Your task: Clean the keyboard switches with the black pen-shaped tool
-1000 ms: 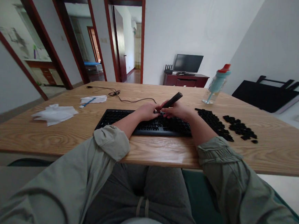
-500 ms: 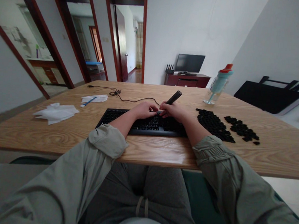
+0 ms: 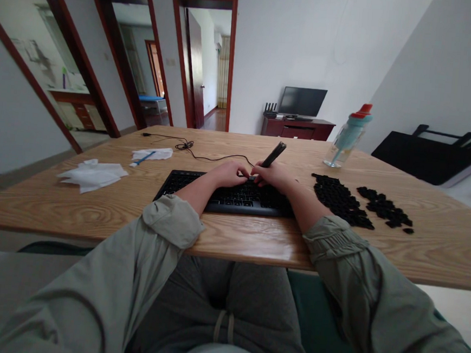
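A black keyboard [image 3: 237,204] lies on the wooden table in front of me. My right hand [image 3: 274,177] is closed around a black-handled tool [image 3: 275,154]. Its handle slants up to the right, and its working end is hidden by my fingers. On the keyboard's far side, my left hand [image 3: 231,174] rests with bent fingers, gripping near the far edge; its fingertips are partly hidden. Both hands are close together, just apart, over the upper middle of the keys. To the right lie a large patch of loose black keycaps [image 3: 337,201] and a smaller group of keycaps [image 3: 386,207].
A black cable [image 3: 216,158] runs from the keyboard to the far left. White tissues [image 3: 92,175] lie at the left, and a blue-and-white stick [image 3: 143,158] rests on another tissue [image 3: 162,153]. A water bottle [image 3: 346,139] stands at the back right of the table [image 3: 250,243].
The view has shifted slightly, so the room appears a little further right. Both hands stay at the same part of the keyboard, and the tool remains in my right hand with only a slight change.
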Available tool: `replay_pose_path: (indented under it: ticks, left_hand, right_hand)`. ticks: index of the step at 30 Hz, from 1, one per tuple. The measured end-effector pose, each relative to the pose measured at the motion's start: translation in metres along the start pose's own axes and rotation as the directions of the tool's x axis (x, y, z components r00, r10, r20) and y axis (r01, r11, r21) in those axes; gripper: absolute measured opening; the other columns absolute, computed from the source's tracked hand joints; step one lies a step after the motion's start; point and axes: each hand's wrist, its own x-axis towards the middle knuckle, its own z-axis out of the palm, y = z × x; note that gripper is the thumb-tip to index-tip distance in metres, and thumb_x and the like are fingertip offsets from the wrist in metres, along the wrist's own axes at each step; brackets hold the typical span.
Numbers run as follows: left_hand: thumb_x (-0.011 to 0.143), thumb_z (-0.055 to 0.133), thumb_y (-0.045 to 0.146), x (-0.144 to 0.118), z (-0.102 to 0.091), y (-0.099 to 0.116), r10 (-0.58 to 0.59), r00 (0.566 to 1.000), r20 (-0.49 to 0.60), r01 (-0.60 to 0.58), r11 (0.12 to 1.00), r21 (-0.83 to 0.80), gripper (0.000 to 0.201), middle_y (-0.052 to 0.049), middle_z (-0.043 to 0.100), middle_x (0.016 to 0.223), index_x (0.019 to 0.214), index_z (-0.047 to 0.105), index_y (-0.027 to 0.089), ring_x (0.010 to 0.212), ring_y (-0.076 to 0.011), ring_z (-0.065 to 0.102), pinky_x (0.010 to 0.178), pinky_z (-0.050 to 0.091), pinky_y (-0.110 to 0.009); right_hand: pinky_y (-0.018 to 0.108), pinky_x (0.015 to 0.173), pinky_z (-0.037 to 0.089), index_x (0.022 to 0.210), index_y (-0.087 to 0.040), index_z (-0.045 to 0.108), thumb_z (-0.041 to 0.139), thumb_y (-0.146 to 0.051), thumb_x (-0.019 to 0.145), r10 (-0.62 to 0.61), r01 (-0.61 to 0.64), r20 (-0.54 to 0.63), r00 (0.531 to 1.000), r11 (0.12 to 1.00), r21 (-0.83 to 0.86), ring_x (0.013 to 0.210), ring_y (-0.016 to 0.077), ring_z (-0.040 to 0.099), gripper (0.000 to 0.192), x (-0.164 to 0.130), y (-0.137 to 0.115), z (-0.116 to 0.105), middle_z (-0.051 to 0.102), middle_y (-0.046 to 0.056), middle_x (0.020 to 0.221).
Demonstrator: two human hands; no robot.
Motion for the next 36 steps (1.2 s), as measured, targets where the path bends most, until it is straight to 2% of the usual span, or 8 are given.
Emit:
replay_pose_path:
  ticks: [7, 12, 18, 21, 24, 27, 30, 36]
  left_hand:
    - [0.075, 0.058, 0.022, -0.001, 0.0, 0.002, -0.041, 0.999, 0.0, 0.041, 0.998, -0.042, 0.029, -0.003, 0.072, 0.09, 0.098, 0.075, 0.018, 0.079, -0.0154, 0.063, 0.073, 0.049, -0.025]
    - [0.075, 0.057, 0.021, 0.0, 0.003, 0.0, -0.046, 0.999, -0.015, 0.045, 0.995, -0.087, 0.026, -0.003, 0.072, 0.086, 0.095, 0.074, 0.017, 0.075, -0.0145, 0.063, 0.07, 0.049, -0.025]
    - [0.078, 0.059, 0.022, 0.001, 0.004, -0.002, 0.037, 0.999, -0.003, -0.037, 0.992, -0.12, 0.028, -0.002, 0.073, 0.091, 0.101, 0.073, 0.019, 0.078, -0.0145, 0.064, 0.074, 0.049, -0.025]
    - [0.079, 0.058, 0.022, 0.001, 0.004, -0.003, 0.081, 0.997, 0.005, -0.079, 0.984, -0.158, 0.027, 0.0, 0.073, 0.093, 0.101, 0.074, 0.021, 0.081, -0.0139, 0.064, 0.076, 0.048, -0.025]
    - [0.08, 0.059, 0.024, 0.002, 0.005, -0.004, 0.073, 0.997, -0.013, -0.075, 0.986, -0.147, 0.024, -0.001, 0.074, 0.092, 0.098, 0.075, 0.02, 0.081, -0.0143, 0.064, 0.075, 0.047, -0.025]
    - [0.08, 0.06, 0.029, 0.003, 0.007, -0.005, 0.048, 0.998, -0.028, -0.051, 0.991, -0.124, 0.024, -0.001, 0.073, 0.086, 0.095, 0.076, 0.019, 0.075, -0.0146, 0.062, 0.072, 0.046, -0.025]
    - [0.08, 0.061, 0.029, 0.004, 0.01, -0.007, 0.028, 0.999, -0.032, -0.032, 0.99, -0.135, 0.025, -0.001, 0.072, 0.083, 0.097, 0.076, 0.018, 0.072, -0.0141, 0.061, 0.07, 0.046, -0.025]
    - [0.079, 0.059, 0.023, 0.006, 0.014, -0.006, 0.042, 0.999, -0.031, -0.046, 0.986, -0.163, 0.026, -0.002, 0.073, 0.088, 0.1, 0.074, 0.017, 0.078, -0.014, 0.063, 0.075, 0.048, -0.025]
  right_hand:
    - [0.019, 0.045, 0.043, 0.082, -0.018, 0.055, 0.055, -0.014, 0.08, -0.064, 0.06, -0.058, 0.996, 0.996, -0.064, 0.053, 0.0097, 0.053, 0.005, 0.005, 0.006, 0.002, 0.054, -0.002, 0.061]
    - [0.022, 0.042, 0.038, 0.073, -0.018, 0.053, 0.055, -0.015, 0.08, -0.034, 0.024, -0.059, 0.998, 0.985, -0.17, 0.046, 0.0091, 0.046, 0.008, 0.006, -0.001, 0.003, 0.049, -0.003, 0.055]
    - [0.025, 0.044, 0.037, 0.065, -0.019, 0.052, 0.062, -0.03, 0.082, -0.066, 0.065, 0.003, 0.998, 0.969, -0.238, 0.047, 0.011, 0.046, 0.023, 0.013, -0.004, 0.008, 0.05, 0.0, 0.053]
    - [0.027, 0.045, 0.039, 0.066, -0.019, 0.053, 0.063, -0.033, 0.082, -0.057, 0.061, 0.025, 0.998, 0.969, -0.241, 0.047, 0.0121, 0.047, 0.024, 0.017, -0.001, 0.01, 0.052, 0.001, 0.054]
    - [0.028, 0.046, 0.039, 0.067, -0.02, 0.052, 0.064, -0.034, 0.082, -0.059, 0.066, 0.039, 0.998, 0.972, -0.227, 0.046, 0.0127, 0.047, 0.024, 0.019, 0.002, 0.01, 0.053, 0.001, 0.055]
    - [0.027, 0.05, 0.041, 0.071, -0.02, 0.052, 0.066, -0.033, 0.08, -0.072, 0.066, -0.015, 0.997, 0.965, -0.252, 0.052, 0.0135, 0.049, 0.021, 0.017, 0.004, 0.009, 0.055, 0.001, 0.059]
    - [0.026, 0.058, 0.042, 0.071, -0.019, 0.055, 0.067, -0.038, 0.078, -0.147, 0.103, -0.1, 0.984, 0.932, -0.348, 0.062, 0.0141, 0.053, 0.023, 0.015, 0.005, 0.007, 0.06, 0.003, 0.068]
    - [0.025, 0.061, 0.041, 0.074, -0.016, 0.065, 0.061, -0.04, 0.083, -0.169, 0.102, -0.138, 0.976, 0.911, -0.399, 0.07, 0.0164, 0.059, 0.026, 0.014, 0.015, 0.007, 0.067, 0.006, 0.077]
